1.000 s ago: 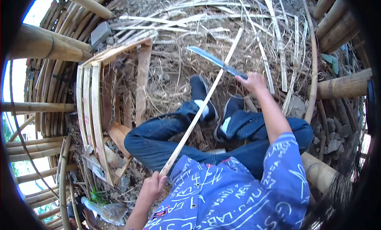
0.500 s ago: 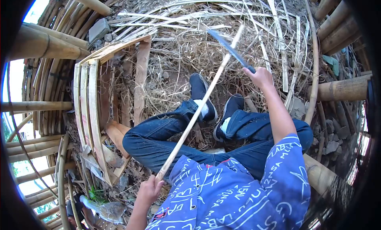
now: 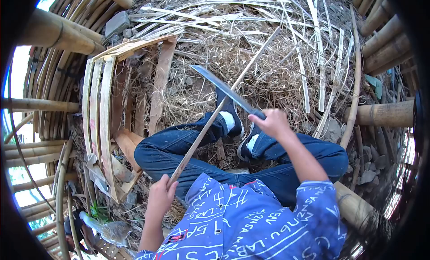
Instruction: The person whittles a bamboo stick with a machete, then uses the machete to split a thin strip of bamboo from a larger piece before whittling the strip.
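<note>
A long thin bamboo strip (image 3: pixel 202 133) slants from lower left to upper right across my bent legs. My left hand (image 3: pixel 162 192) is wrapped round its lower end, near my waist. In my right hand (image 3: pixel 271 123) is the dark handle of a long-bladed knife (image 3: pixel 222 89). The blade points up and left and crosses the strip around its middle, over my shoe; whether its edge presses into the strip I cannot tell. The strip's far end reaches above the pile of shavings (image 3: pixel 264 76).
A curved wooden slat frame (image 3: pixel 106 103) stands at the left. Pale split strips (image 3: pixel 320 58) lie across the ground at the back and right. Thick bamboo poles (image 3: pixel 383 114) stick in from both sides. A grey block (image 3: pixel 117 24) sits at upper left.
My right hand has drawn the knife down and toward me along the strip. My left hand and the strip's lower end have shifted slightly left and up.
</note>
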`<state>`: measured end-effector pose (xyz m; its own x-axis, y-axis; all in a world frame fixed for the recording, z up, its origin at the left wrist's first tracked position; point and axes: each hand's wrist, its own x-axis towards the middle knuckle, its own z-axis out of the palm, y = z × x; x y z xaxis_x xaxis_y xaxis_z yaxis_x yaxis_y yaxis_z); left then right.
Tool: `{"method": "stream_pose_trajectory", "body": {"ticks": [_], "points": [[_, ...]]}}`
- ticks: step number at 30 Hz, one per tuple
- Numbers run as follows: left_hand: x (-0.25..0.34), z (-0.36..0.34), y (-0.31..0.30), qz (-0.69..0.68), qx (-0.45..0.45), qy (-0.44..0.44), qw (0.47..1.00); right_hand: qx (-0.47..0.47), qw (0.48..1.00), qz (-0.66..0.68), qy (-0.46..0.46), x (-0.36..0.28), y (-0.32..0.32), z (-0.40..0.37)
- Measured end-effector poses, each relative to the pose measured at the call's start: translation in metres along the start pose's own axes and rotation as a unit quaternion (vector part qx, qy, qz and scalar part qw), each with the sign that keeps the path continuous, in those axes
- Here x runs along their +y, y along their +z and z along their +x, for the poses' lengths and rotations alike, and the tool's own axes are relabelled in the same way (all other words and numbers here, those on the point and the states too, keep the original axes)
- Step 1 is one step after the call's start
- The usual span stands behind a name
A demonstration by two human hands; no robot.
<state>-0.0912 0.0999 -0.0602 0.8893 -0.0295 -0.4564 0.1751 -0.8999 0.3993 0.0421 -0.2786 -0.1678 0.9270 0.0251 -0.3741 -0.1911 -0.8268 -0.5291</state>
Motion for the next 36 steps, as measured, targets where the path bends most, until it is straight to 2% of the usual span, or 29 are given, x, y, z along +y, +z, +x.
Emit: {"method": "stream_pose_trajectory", "body": {"ticks": [3, 6, 7, 9, 11, 13, 14, 15, 18, 21, 23, 25, 27, 31, 36], "points": [[0.002, 0.005, 0.0, -0.057, 0.001, -0.045, 0.997, -0.039, 0.993, 0.109, 0.003, -0.021, 0.027, -0.025], [0.008, 0.01, -0.003, -0.19, -0.085, -0.1, 0.973, -0.072, 0.981, 0.179, 0.0, -0.044, 0.053, -0.051], [0.004, 0.011, -0.002, -0.192, -0.08, -0.106, 0.972, -0.086, 0.973, 0.216, -0.008, -0.051, 0.061, -0.059], [-0.009, 0.014, 0.005, -0.264, -0.204, -0.087, 0.939, -0.114, 0.963, 0.242, -0.02, -0.068, 0.069, -0.074], [-0.008, 0.012, 0.007, -0.283, -0.216, -0.099, 0.929, -0.145, 0.95, 0.274, -0.038, -0.083, 0.071, -0.085], [-0.003, 0.013, 0.007, -0.347, -0.238, -0.14, 0.896, -0.157, 0.952, 0.249, -0.081, -0.09, 0.077, -0.091], [-0.002, 0.013, 0.007, -0.349, -0.24, -0.141, 0.895, -0.133, 0.958, 0.219, -0.128, -0.093, 0.081, -0.091], [-0.002, 0.013, 0.008, -0.353, -0.246, -0.15, 0.89, -0.136, 0.959, 0.215, -0.126, -0.094, 0.08, -0.091], [0.002, 0.011, 0.011, -0.359, -0.25, -0.161, 0.885, -0.156, 0.955, 0.136, -0.211, -0.101, 0.074, -0.088], [0.003, 0.007, 0.015, -0.376, -0.237, -0.174, 0.879, -0.153, 0.955, 0.101, -0.234, -0.103, 0.08, -0.091], [-0.009, 0.008, 0.028, -0.366, -0.248, -0.1, 0.891, -0.161, 0.951, 0.098, -0.245, -0.099, 0.086, -0.091], [0.008, 0.006, 0.015, -0.378, -0.255, -0.135, 0.88, -0.133, 0.955, 0.102, -0.244, -0.096, 0.089, -0.094], [0.01, 0.004, 0.016, -0.343, -0.229, -0.104, 0.905, -0.137, 0.954, 0.097, -0.247, -0.097, 0.09, -0.095], [0.005, 0.003, 0.028, -0.31, -0.201, -0.097, 0.924, -0.124, 0.961, 0.073, -0.237, -0.098, 0.086, -0.096], [0.011, -0.004, 0.03, -0.262, -0.153, -0.077, 0.95, -0.075, 0.983, 0.007, -0.169, -0.076, 0.071, -0.088]]}}
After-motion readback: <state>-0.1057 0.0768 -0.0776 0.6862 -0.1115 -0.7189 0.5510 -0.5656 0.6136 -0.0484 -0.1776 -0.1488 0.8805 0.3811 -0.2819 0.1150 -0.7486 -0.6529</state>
